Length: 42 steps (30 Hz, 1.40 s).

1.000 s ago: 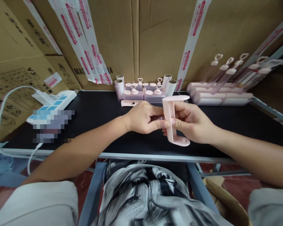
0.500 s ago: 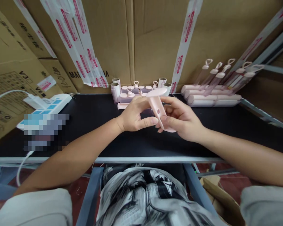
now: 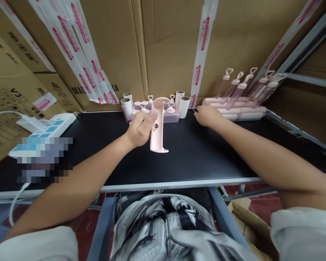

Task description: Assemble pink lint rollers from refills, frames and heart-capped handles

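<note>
My left hand (image 3: pixel 141 127) is closed around a pale pink plastic holder (image 3: pixel 159 132), held upright above the table. The piece has a rounded top flange, a small heart-shaped hole in its wall and a short lip at the bottom. Off to the right, my right hand (image 3: pixel 209 115) reaches to the back of the table, beside the left end of the stacked pink tubes (image 3: pixel 251 111). Its fingers are drawn together at a small thin dark thing, too small to name. Behind the holder stands a group of pink parts with heart-shaped loops (image 3: pixel 171 107).
White cylinders (image 3: pixel 184 107) flank the pink parts. Clear tubes with heart-topped pink caps (image 3: pixel 241 87) lean above the stacked tubes. A white power strip (image 3: pixel 61 125) lies at the left on the black table (image 3: pixel 184 156). Cardboard (image 3: pixel 168 54) walls the back.
My right hand has let go of the pink holder and moved right and back toward the stacked tubes. The holder, now in my left hand alone, has turned and shifted left.
</note>
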### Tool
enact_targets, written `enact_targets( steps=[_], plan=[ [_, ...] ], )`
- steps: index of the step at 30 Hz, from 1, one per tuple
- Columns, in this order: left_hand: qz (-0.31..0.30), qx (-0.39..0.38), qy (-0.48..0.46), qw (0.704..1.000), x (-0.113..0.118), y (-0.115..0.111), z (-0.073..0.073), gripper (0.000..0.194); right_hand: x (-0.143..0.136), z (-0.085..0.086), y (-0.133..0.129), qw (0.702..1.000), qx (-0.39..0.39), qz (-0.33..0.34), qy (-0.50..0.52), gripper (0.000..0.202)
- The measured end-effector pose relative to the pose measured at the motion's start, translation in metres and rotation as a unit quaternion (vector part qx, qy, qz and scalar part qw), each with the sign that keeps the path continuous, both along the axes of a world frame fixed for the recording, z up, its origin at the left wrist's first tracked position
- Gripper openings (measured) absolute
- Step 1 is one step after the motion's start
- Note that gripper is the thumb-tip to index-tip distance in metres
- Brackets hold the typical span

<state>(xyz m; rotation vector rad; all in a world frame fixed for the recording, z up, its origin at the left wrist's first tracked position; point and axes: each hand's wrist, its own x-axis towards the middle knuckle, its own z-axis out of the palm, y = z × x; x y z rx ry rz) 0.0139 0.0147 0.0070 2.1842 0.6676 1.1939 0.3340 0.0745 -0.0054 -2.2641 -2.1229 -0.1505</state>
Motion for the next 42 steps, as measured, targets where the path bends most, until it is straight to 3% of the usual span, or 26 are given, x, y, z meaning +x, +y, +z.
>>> enact_targets(
  steps=[4, 8, 11, 13, 16, 18, 21, 23, 29, 38, 42],
  plan=[
    [-0.007, -0.026, -0.060, 0.998, -0.001, -0.005, 0.002, 0.072, 0.000, -0.003, 0.000, 0.999, -0.047, 0.000, -0.004, 0.048],
    [-0.033, 0.002, -0.056, 0.998, -0.003, -0.001, 0.002, 0.066, 0.021, 0.024, -0.019, 0.993, -0.109, 0.049, -0.012, 0.031],
    [-0.039, 0.007, -0.064, 0.997, -0.004, 0.004, 0.000, 0.064, 0.029, 0.049, -0.042, 0.997, -0.048, 0.062, 0.002, 0.026],
    [-0.033, 0.012, -0.060, 0.998, -0.004, 0.008, -0.002, 0.067, 0.025, 0.063, -0.058, 0.993, -0.002, 0.097, 0.066, 0.019],
    [-0.016, 0.017, -0.056, 0.998, -0.004, 0.009, -0.003, 0.069, 0.012, 0.074, -0.082, 0.957, -0.003, 0.211, 0.200, 0.010],
    [-0.003, 0.021, -0.051, 0.998, -0.003, 0.008, -0.003, 0.070, 0.000, 0.075, -0.097, 0.914, -0.026, 0.299, 0.275, 0.017],
    [0.018, 0.024, -0.021, 0.999, -0.002, 0.003, -0.001, 0.074, -0.021, 0.069, -0.119, 0.849, -0.029, 0.405, 0.339, 0.029],
    [0.030, 0.022, 0.007, 0.999, 0.000, 0.000, 0.001, 0.077, -0.035, 0.062, -0.131, 0.831, -0.008, 0.440, 0.341, 0.034],
    [0.040, 0.019, 0.044, 0.998, 0.001, -0.004, 0.001, 0.079, -0.056, 0.044, -0.139, 0.840, 0.046, 0.457, 0.289, 0.029],
    [0.049, 0.085, 0.091, 0.991, -0.001, 0.004, -0.004, 0.081, -0.062, 0.043, -0.144, 0.880, 0.024, 0.405, 0.246, 0.032],
    [0.053, 0.086, 0.106, 0.989, -0.001, 0.004, -0.004, 0.081, -0.063, 0.040, -0.142, 0.884, 0.031, 0.405, 0.233, 0.033]
  ],
)
